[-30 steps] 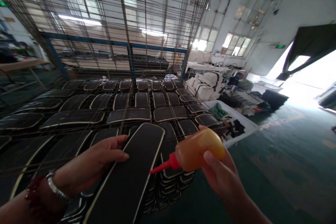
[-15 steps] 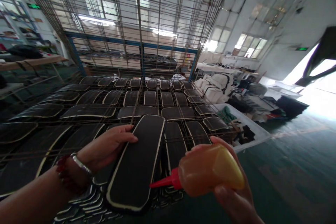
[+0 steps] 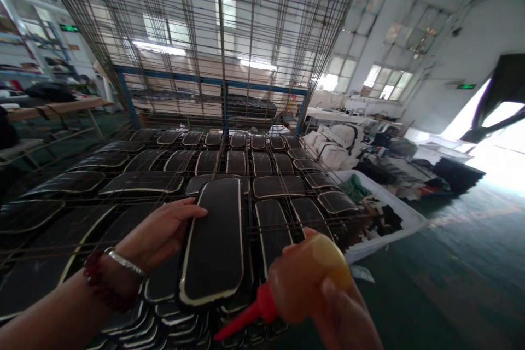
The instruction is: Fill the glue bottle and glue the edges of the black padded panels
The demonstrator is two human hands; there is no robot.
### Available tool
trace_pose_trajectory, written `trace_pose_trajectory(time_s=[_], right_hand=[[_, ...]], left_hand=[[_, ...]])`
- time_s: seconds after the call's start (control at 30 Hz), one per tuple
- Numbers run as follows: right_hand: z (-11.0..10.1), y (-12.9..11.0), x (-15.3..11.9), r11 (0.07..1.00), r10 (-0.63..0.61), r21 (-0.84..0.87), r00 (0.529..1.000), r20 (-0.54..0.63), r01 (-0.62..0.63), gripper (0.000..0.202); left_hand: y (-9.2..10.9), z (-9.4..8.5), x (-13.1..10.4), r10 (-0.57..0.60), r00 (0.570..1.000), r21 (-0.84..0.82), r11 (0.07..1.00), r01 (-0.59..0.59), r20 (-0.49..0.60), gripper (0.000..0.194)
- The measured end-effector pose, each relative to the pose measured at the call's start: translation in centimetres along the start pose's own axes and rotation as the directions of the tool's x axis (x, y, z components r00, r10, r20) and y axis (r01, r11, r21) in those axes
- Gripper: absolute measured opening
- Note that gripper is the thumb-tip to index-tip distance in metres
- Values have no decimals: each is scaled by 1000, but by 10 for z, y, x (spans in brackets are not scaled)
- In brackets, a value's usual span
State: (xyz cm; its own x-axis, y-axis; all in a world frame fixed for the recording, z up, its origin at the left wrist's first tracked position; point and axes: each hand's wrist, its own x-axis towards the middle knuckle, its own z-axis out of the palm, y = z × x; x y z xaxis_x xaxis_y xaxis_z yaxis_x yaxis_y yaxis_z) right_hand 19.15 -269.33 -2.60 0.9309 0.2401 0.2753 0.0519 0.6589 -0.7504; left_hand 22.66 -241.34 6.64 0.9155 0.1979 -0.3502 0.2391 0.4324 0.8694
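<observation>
My left hand (image 3: 174, 224) grips a long black panel (image 3: 215, 240) by its left edge, thumb on the face and the other fingers behind it. The panel has rounded corners and a pale cream line around its border. In my right hand (image 3: 340, 306) is a squeeze bottle (image 3: 307, 276) of amber liquid with a red pointed nozzle. The nozzle points down and left, its tip below the panel's lower edge and apart from it. Beneath lie rows of similar black panels (image 3: 273, 229) among thin metal rods.
A wire rack frame (image 3: 225, 85) stands tilted up behind the panels. To the right is a white bin (image 3: 394, 238) with scraps and green cloth. White bundles (image 3: 336, 142) and dark stacks lie beyond it. A wooden-topped table (image 3: 61, 108) stands at the left.
The bottle has moved down and left, its nozzle tip leaving the panel's right edge and passing below the panel. The held panel is turned more upright. The view has shifted slightly.
</observation>
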Motion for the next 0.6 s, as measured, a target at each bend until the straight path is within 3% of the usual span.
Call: trace_pose_trajectory(time_s=[0.1, 0.2, 0.4, 0.47, 0.6], right_hand=[[3, -4, 21, 997, 32, 73, 995, -94, -25, 40], [11, -20, 48, 991, -137, -26, 963, -233, 134, 45], [20, -29, 79, 939, -319, -187, 933, -168, 287, 59], [20, -24, 79, 928, -335, -227, 930, -153, 297, 61], [14, -17, 65, 929, -281, -270, 957, -69, 254, 61]], left_hand=[[-5, 2, -3, -16, 997, 78, 997, 10, 80, 31], [-14, 6, -9, -51, 982, 121, 992, 29, 179, 34], [-27, 17, -16, -115, 966, 85, 992, 97, 234, 45], [-29, 20, -15, -121, 971, 70, 992, 109, 207, 49], [-30, 21, -11, -118, 992, 80, 990, 114, 46, 62]])
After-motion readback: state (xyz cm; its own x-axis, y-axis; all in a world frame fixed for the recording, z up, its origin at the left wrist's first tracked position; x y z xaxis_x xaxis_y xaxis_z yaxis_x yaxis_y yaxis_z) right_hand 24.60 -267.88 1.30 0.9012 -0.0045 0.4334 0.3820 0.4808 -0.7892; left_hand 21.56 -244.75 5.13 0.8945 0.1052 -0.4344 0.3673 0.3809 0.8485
